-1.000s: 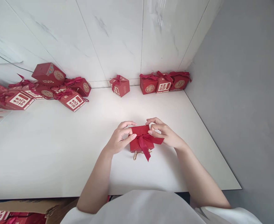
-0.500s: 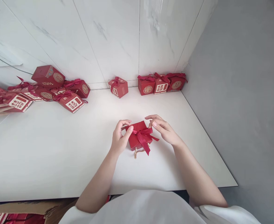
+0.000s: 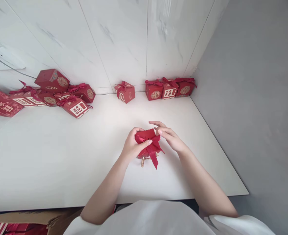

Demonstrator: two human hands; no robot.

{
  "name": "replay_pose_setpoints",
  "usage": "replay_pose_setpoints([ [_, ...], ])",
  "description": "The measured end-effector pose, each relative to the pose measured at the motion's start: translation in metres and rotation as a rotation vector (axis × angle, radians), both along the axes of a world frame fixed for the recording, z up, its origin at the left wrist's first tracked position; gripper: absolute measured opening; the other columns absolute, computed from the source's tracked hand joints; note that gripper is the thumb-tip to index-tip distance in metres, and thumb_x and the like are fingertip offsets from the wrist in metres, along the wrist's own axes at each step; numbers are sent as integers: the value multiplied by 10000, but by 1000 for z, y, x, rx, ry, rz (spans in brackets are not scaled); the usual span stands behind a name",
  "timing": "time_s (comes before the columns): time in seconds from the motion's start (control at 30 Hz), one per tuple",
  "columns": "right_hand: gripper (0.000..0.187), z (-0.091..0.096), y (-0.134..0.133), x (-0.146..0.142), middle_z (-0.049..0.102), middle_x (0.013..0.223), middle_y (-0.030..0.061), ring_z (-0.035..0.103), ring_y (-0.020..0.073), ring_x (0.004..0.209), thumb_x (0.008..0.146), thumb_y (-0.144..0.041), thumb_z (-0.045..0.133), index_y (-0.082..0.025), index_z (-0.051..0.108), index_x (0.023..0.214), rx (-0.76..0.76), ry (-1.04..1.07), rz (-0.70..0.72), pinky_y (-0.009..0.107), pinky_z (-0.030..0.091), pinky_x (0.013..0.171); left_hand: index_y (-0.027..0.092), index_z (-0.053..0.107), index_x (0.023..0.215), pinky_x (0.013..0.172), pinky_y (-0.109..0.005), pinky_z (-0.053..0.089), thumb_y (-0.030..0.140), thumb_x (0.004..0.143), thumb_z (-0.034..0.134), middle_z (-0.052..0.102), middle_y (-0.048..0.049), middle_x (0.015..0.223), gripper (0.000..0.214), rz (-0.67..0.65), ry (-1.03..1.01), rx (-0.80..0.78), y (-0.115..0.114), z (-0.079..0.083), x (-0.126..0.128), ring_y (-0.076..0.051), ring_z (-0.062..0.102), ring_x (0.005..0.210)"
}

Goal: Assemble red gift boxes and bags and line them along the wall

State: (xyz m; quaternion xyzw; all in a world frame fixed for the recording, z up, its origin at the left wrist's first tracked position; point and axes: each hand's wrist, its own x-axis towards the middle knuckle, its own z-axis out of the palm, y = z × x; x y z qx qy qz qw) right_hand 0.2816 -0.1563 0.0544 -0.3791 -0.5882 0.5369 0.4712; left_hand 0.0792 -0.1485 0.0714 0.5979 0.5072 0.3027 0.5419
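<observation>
A small red gift box (image 3: 146, 133) sits on the white table in front of me, tied on top with a red ribbon bow (image 3: 152, 150). From its near side hangs a twisted gold cord handle (image 3: 142, 161). My left hand (image 3: 134, 143) is wrapped round the box's left side, thumb pressed across the knot of the bow. At the right far corner, my right hand (image 3: 168, 135) has its fingers stretched and apart, with the thumb tip by a ribbon loop. Whether that thumb touches the ribbon is hard to make out.
Red ribboned boxes (image 3: 169, 88) line the wall at right, with a single box (image 3: 125, 92) at centre. Several more boxes (image 3: 52, 80) are piled at left near a grey cable (image 3: 11, 68). An open cardboard carton (image 3: 36, 218) holding red boxes stands below the table's front edge.
My left hand has shifted right, its thumb now over the bow. My right hand has moved slightly left. Another person's hand at far left has gone from view, and a red box there now lies differently.
</observation>
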Motion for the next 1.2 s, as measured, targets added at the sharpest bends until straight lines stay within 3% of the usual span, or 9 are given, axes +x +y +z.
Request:
replay_pose_setpoints([
  [0.17, 502, -12, 11, -17, 551, 1339, 24, 441, 240, 1312, 951, -548, 461, -204, 517, 589, -45, 137, -144, 420, 282, 1143, 233, 529, 1068, 764, -362, 528, 442, 721, 773, 649, -52, 1017, 472, -47, 20, 2, -1, -1, 1, -201, 661, 844],
  [0.3, 490, -15, 14, -19, 575, 1326, 27, 493, 253, 1266, 932, -576, 468, -205, 546, 622, -124, 186, -94, 437, 334, 1107, 245, 500, 1156, 783, -383, 542, 462, 766, 728, 637, -62, 1048, 501, -81, -8, 8, 1, -6, -4, -210, 666, 868],
  [0.4, 440, -13, 10, -7, 527, 1409, 40, 420, 270, 1357, 864, -660, 521, -277, 638, 1048, -85, 184, 43, 477, 333, 1113, 289, 389, 1364, 908, -440, 526, 438, 725, 771, 563, -108, 1250, 759, -253, -25, 77, 10, -6, -25, -267, 619, 1106],
  [0.5, 823, -13, 6, 12, 330, 1564, 57, 269, 282, 1456, 729, -662, 700, -349, 404, 1431, 21, 62, 224, 508, 230, 1166, 326, 198, 1525, 1095, -527, 384, 350, 542, 900, 402, -147, 1470, 1208, -472, 26, 213, 21, -6, -55, -337, 388, 1388],
  [0.6, 1091, -18, 6, 32, 253, 1596, 99, 215, 290, 1478, 650, -542, 830, -348, 218, 1532, -12, -58, 380, 536, 177, 1176, 343, 146, 1547, 1102, -556, 366, 346, 475, 925, 333, -149, 1537, 1325, -528, 134, 238, 27, -10, -71, -362, 330, 1423],
  [0.73, 1218, -24, 8, 49, 282, 1582, 117, 252, 288, 1466, 627, -386, 882, -324, 95, 1556, -104, -131, 525, 548, 192, 1170, 291, 316, 1499, 1053, -547, 419, 388, 497, 910, 427, -165, 1474, 1169, -526, 201, 236, 25, -18, -61, -383, 415, 1359],
  [0.83, 1162, -25, 8, 47, 318, 1563, 115, 281, 292, 1454, 629, -309, 884, -313, 172, 1547, -133, -169, 529, 529, 247, 1159, 247, 421, 1417, 1056, -537, 414, 388, 552, 883, 477, -157, 1425, 990, -511, 185, 244, 24, -21, -49, -368, 465, 1311],
  [1.03, 670, -29, 9, 0, 408, 1508, 83, 387, 267, 1396, 838, -438, 698, -293, 417, 1428, -82, 150, 164, 478, 345, 1133, 227, 434, 1331, 1061, -492, 408, 483, 689, 783, 534, -140, 1360, 775, -264, -185, 242, 43, -39, -52, -315, 532, 1242],
  [1.2, 783, -31, 9, -38, 401, 1510, 90, 420, 284, 1365, 787, -462, 748, -301, 362, 1448, -8, 213, 145, 489, 388, 1105, 185, 487, 1261, 910, -426, 497, 670, 704, 675, 576, -163, 1277, 762, -113, -258, 190, 60, -59, -60, -310, 585, 1128],
])
